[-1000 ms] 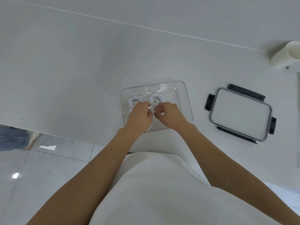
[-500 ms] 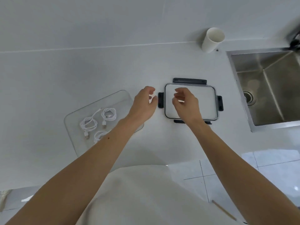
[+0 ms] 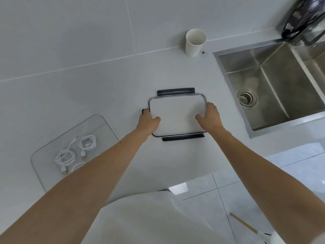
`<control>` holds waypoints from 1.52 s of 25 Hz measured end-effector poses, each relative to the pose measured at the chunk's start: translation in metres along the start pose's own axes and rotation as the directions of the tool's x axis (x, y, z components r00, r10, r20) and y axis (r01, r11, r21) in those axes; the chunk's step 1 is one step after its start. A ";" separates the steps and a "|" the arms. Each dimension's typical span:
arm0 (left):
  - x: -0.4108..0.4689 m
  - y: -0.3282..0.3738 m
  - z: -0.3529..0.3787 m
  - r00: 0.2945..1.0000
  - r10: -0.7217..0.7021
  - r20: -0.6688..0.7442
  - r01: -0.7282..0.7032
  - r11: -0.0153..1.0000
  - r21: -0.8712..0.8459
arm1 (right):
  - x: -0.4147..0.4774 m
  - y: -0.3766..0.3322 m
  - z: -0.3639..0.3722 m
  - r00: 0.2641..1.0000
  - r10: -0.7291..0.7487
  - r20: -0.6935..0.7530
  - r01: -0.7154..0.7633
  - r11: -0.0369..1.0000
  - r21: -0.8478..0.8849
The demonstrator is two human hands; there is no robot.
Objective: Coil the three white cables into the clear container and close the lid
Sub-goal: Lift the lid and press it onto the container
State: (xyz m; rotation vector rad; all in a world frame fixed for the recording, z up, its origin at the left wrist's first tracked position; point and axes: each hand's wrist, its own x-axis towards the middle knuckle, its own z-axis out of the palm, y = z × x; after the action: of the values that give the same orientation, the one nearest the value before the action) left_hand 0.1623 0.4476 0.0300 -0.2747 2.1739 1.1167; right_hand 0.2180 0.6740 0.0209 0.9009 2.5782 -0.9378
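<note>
Both hands have come down since half a second ago, when they hovered with loose fingers above the lid (image 3: pixel 177 117); now they hold it at its two short ends. The left hand (image 3: pixel 148 121) has its thumb flat on top of the lid and its fingers curled over the left edge. The right hand (image 3: pixel 210 118) does the same at the right edge, thumb on top and fingers wrapped round the side. The lid is a rectangle with rounded corners, a pale smooth panel inside a thin dark rim, and long black latch flaps (image 3: pixel 175 91) stand out from its far and near sides. It looks level with the matte light grey counter (image 3: pixel 88 95); whether it rests there or is just lifted I cannot tell. To the left of it, apart from it, stands the clear container (image 3: pixel 102 127), glassy, also rectangular with rounded corners, and uncovered. Inside it lie the white cables (image 3: pixel 87 142): two coils with their plugs are plainly seen, and a third loop is partly hidden behind the left forearm. At the back of the counter, near the tiled wall, a white cup (image 3: pixel 195 42) stands upright. On the right a brushed steel sink (image 3: pixel 281 81) is set into the counter, with a round drain (image 3: pixel 246 98) in its floor.
</note>
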 end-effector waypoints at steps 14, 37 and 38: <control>0.020 0.010 0.019 0.984 -0.094 -0.150 0.100 0.995 0.031 | 0.025 0.019 0.001 0.995 0.069 -0.065 -0.062 0.993 0.104; 0.062 0.007 0.010 0.929 -0.297 -0.221 0.302 0.953 -0.010 | 0.043 0.022 -0.025 0.976 0.209 -0.065 -0.199 0.970 0.141; 0.062 0.009 0.010 0.924 -0.321 -0.208 0.326 0.945 -0.009 | 0.042 0.023 -0.025 0.976 0.208 -0.066 -0.198 0.971 0.134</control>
State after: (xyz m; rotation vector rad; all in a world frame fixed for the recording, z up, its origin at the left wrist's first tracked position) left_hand 0.1157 0.4675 -0.0085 -0.7401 2.2145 0.9038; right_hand 0.1990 0.7235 0.0108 1.2340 2.4524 -1.0333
